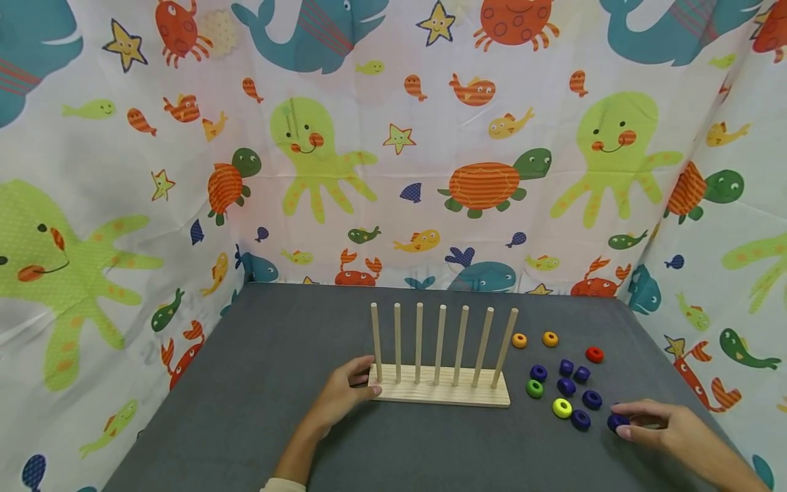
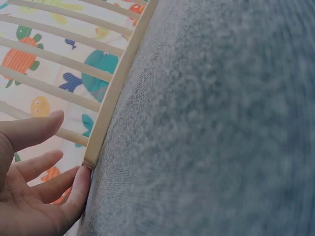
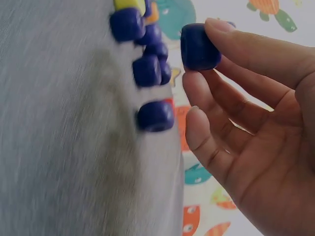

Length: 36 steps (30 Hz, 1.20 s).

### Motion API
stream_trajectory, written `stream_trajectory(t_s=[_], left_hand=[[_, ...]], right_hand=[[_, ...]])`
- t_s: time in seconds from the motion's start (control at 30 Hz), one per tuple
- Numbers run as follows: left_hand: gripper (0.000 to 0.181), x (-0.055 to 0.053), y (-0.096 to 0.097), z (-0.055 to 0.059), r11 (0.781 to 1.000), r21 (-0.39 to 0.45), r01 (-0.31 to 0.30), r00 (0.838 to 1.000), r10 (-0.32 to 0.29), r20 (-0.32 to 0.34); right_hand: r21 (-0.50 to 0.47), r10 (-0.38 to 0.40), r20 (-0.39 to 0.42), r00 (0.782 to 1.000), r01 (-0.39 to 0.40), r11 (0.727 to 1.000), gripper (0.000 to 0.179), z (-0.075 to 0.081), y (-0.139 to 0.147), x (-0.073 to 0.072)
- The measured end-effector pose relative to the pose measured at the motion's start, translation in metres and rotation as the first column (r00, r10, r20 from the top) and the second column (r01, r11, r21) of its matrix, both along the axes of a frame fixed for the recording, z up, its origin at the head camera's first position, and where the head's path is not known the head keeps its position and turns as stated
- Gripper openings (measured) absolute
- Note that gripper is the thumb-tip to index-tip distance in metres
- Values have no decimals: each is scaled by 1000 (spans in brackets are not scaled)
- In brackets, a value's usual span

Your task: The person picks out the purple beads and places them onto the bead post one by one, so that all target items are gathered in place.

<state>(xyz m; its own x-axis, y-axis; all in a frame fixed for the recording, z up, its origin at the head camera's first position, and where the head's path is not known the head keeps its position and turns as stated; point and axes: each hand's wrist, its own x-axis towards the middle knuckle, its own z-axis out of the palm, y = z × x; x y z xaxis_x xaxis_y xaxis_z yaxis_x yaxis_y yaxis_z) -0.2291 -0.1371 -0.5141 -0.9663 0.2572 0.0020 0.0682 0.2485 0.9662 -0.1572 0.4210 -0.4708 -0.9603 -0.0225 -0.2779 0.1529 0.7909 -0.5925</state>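
Near the middle of the table stands a pale wooden peg rack [image 1: 439, 393], a flat base with a row of upright pegs. My left hand [image 1: 344, 393] is at its left end; in the left wrist view a fingertip [image 2: 82, 179] touches the base's end while the thumb stays apart from the other fingers. On the right, my right hand [image 1: 670, 427] pinches a dark blue bead [image 3: 201, 46] between thumb and fingers. In the right wrist view this bead is raised off the table. Several other dark blue beads [image 1: 581, 419] lie just left of that hand.
Among the loose beads are a yellow bead [image 1: 562, 408], a green bead [image 1: 534, 389], a red bead [image 1: 594, 354] and two orange ones, one an orange bead [image 1: 550, 339] farther back. A printed sea-animal curtain [image 1: 393, 225] encloses the grey table [image 1: 277, 342] at the back and sides.
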Motion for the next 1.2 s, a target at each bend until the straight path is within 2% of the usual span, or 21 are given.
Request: stream_trajectory(t_s=[0.13,0.43,0.53,0.8,1.2], left_hand=[[69,0,0,-1,1000,-2,-7,1000,7,0],[69,3,1,-2,1000,10,-11,1000,11,-7],[70,3,1,-2,1000,2,-18,1000,18,-11],[72,1,-2,-5,1000,-5,-13,1000,13,-10],[70,2,-2,-7,1000,6,-18,1000,18,-2]], right_hand=[[2,7,-55,998,-7,1000,50,10,-12,-3],[-62,-54,-147,988,45,997,63,25,-45,-6],[-69,-34,-190,981,21,997,59,28,-57,-7],[-131,-12,-324,946,-32,991,51,35,-89,-9],[-118,36,-460,887,-101,988,41,58,-124,-11]])
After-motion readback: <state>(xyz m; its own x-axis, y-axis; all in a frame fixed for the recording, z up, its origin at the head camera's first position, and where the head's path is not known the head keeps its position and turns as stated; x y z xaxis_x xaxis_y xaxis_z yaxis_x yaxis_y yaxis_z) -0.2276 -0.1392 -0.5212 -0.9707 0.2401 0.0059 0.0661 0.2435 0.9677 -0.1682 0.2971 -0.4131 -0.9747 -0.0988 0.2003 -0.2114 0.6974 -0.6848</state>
